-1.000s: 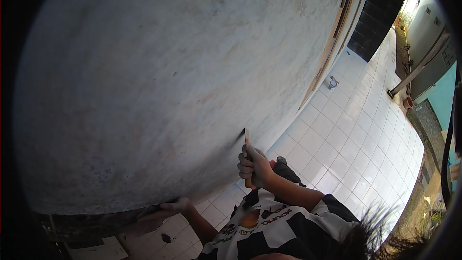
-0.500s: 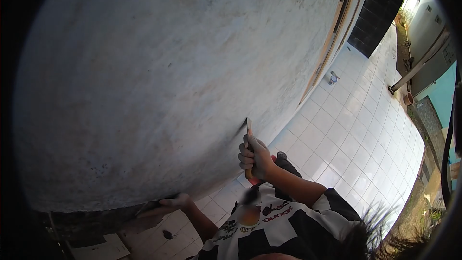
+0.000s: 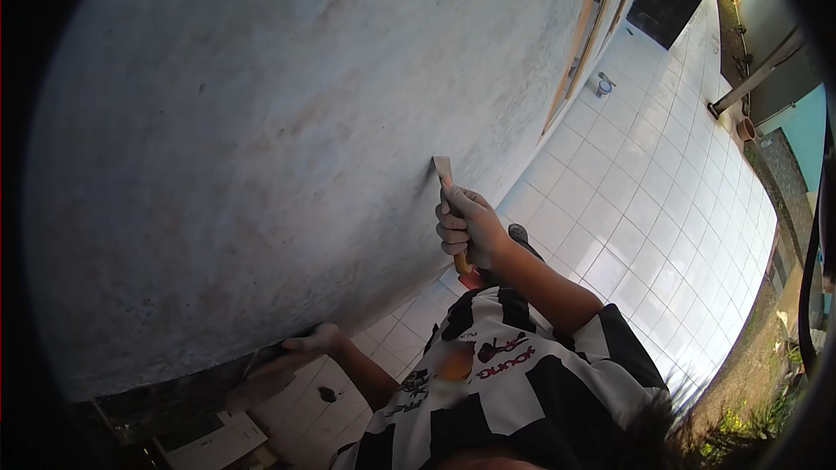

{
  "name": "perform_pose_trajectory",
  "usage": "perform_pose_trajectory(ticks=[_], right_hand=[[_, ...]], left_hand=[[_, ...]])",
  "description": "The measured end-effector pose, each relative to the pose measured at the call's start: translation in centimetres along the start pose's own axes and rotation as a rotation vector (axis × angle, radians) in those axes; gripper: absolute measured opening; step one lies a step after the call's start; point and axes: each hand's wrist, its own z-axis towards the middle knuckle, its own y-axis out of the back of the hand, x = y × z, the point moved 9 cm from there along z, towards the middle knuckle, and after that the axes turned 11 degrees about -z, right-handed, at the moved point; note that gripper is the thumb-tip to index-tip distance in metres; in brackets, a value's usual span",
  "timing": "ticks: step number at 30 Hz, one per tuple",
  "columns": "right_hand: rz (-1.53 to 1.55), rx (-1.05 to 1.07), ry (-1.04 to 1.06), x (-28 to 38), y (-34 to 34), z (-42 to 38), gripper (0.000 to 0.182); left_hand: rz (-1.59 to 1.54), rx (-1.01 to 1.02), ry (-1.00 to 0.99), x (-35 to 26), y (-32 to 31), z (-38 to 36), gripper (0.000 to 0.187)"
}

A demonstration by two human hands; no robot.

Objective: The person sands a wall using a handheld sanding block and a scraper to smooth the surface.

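Observation:
My right hand (image 3: 472,224) is wrapped around the handle of a putty knife (image 3: 442,167). Its flat metal blade lies at the surface of a white, stained wall (image 3: 261,148), and the yellowish handle end (image 3: 462,263) sticks out below my fist. At the wall's lower edge, my left hand (image 3: 315,339) rests with the thumb stretched out. Its other fingers are partly hidden in shadow, and I see nothing held there. A pale blurred shape (image 3: 261,383), perhaps a reflection, shows beside it.
White floor tiles (image 3: 644,209) run along the wall. A small paint can (image 3: 603,87) stands on them near a wooden frame (image 3: 579,43). A dark object (image 3: 327,393) lies on the floor at lower left, near a white box-like piece (image 3: 213,444). A post (image 3: 753,74) rises beyond the tiles.
My right hand and the putty knife have moved up in the view, and the blade now shows its flat face. The camera view has shifted a little. My left hand stays by the wall edge.

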Motion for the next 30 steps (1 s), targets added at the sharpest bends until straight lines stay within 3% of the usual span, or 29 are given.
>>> perform_pose_trajectory(ticks=[4, 10, 13, 15, 17, 21, 25, 27, 29, 30], right_hand=[[0.053, -0.046, -0.058, -1.5, -0.1, -0.3, 0.039], [0.026, -0.088, 0.045, -1.5, -0.2, 0.1, 0.043], [0.008, -0.047, -0.027, -2.3, -1.0, 0.0, 0.043], [-0.002, -0.156, 0.145, 1.5, 1.8, 0.7, 0.038], [0.309, -0.256, 0.332, 5.7, 6.7, 1.4, 0.037], [0.315, -0.239, 0.512, 10.1, 10.0, -0.9, 0.033], [0.05, -0.173, 0.306, 6.3, 7.7, -2.2, 0.031], [-0.184, 0.006, 0.269, 3.5, 4.1, -2.8, 0.027], [-0.156, 0.136, 0.074, -0.6, 2.3, -2.0, 0.026], [-0.221, 0.079, 0.049, -1.1, 2.2, -1.3, 0.031]], left_hand=[[-0.002, 0.011, 0.006, -0.4, 0.6, -0.5, 0.08], [0.008, 0.017, 0.006, -0.7, 1.3, -0.3, 0.08], [0.012, 0.026, 0.016, -0.6, 0.8, 0.0, 0.079], [0.014, 0.03, 0.02, -0.6, 0.4, 0.1, 0.079], [0.022, 0.037, 0.028, -0.7, 0.2, 0.1, 0.079], [0.012, 0.039, 0.035, -0.6, -1.7, 0.3, 0.079], [0.027, 0.036, 0.041, -1.0, -3.3, 0.3, 0.078], [0.035, 0.039, 0.042, -1.3, -4.2, 0.5, 0.078], [0.043, 0.051, 0.05, -1.6, -4.9, 0.5, 0.078], [0.05, 0.059, 0.054, -1.8, -5.1, 0.4, 0.078]])
